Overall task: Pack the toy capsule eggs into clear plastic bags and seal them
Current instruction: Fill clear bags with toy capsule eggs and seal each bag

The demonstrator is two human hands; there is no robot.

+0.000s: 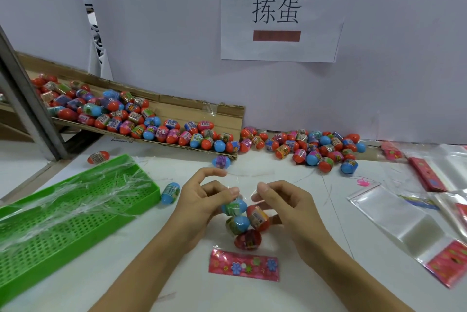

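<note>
A clear plastic bag (243, 251) with a pink flowered header card (243, 265) lies on the white table in front of me. Several capsule eggs (242, 223), red and blue, sit inside it. My left hand (202, 200) pinches the bag's open top edge on the left. My right hand (280, 200) pinches the same edge on the right, so the mouth is held up between both hands. Loose eggs (313, 147) lie in a pile along the back wall, and more fill a cardboard tray (227, 112) at the back left.
A green perforated plastic tray (63, 213) with clear strips in it sits at the left. Single eggs lie beside it (170, 193) and behind it (98, 157). Empty clear bags with red header cards (409, 220) are stacked at the right. A paper sign (280, 11) hangs on the wall.
</note>
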